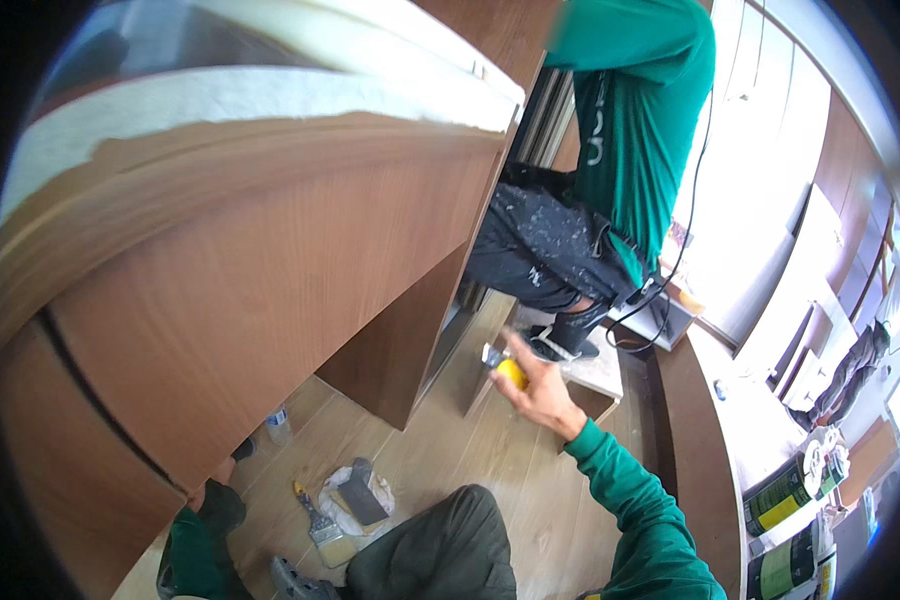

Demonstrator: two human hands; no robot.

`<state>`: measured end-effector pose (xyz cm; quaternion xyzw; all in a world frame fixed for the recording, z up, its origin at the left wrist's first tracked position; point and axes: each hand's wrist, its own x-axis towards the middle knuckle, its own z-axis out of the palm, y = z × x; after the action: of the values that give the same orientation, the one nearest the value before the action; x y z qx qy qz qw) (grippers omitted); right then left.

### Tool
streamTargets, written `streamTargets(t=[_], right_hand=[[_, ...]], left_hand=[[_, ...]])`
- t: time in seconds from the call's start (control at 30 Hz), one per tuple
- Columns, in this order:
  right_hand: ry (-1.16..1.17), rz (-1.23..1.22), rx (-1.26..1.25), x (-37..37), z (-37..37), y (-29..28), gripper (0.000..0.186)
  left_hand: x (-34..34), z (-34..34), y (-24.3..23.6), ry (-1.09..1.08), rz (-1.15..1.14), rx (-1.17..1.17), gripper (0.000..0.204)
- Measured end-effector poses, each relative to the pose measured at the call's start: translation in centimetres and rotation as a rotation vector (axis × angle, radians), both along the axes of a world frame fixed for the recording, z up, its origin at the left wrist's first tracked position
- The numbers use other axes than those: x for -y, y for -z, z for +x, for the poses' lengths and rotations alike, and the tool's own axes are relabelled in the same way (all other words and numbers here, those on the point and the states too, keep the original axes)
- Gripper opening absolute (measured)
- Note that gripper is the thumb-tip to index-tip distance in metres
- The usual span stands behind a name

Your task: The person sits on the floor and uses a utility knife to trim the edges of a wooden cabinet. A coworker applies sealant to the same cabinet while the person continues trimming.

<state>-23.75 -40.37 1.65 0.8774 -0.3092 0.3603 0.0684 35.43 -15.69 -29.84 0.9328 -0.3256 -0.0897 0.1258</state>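
My right hand [542, 388] is raised over the wooden floor and grips a small scraper [505, 366] with a yellow handle and a metal blade. It is held near the lower corner of a brown wooden cabinet [270, 260] that fills the left of the view. My left hand [218, 487], in a green sleeve, reaches up to the underside of the cabinet's front panel and is mostly hidden by it. My knee [440, 545] in dark trousers shows at the bottom.
Another person [610, 150] in a green shirt and speckled black trousers stands on a low step [598, 370] beside the cabinet. On the floor lie a paintbrush [322, 528], a white bag with a grey block [358, 492] and a bottle [278, 424]. Cans [785, 495] stand on the right.
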Motion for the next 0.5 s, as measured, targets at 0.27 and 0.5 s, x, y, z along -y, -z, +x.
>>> streamTargets(t=[0.27,0.5], right_hand=[[-0.213,0.215,0.601,-7.1,0.9,-21.8,0.091],[-0.079,0.249,0.248,-8.3,-0.2,-12.7,0.039]], left_hand=[[0.1,2.2,1.1,0.063,0.088,-0.167,0.077],[-0.5,1.7,0.0,0.037,0.059,-0.215,0.095]])
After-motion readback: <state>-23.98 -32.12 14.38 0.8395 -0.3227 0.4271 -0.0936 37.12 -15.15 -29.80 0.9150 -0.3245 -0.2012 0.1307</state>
